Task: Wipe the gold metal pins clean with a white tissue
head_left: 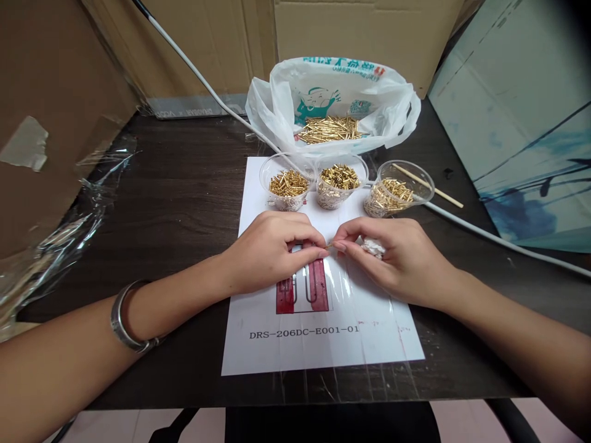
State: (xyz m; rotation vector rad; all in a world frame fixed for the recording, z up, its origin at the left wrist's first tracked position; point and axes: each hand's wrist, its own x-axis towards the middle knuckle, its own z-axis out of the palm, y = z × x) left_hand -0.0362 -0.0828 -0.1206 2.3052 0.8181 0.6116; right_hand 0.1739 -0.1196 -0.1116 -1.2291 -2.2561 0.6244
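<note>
Dark table [175,184], pinkish floor [462,423]

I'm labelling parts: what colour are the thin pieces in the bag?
The thin pieces are gold-coloured; head view.

Table [161,184]: dark wood grain | Cardboard [194,49]: brown, along back and left | Tape [25,144]: torn piece stuck on left cardboard | Plastic wrap [85,224]: clear, crumpled, left side | Cable [194,68]: white, from upper left to right edge | Stick [447,197]: pale, lying right, near cable | Panel [512,147]: blue-patterned, right side | Floor [111,424]: pale pink, below table edge
</note>
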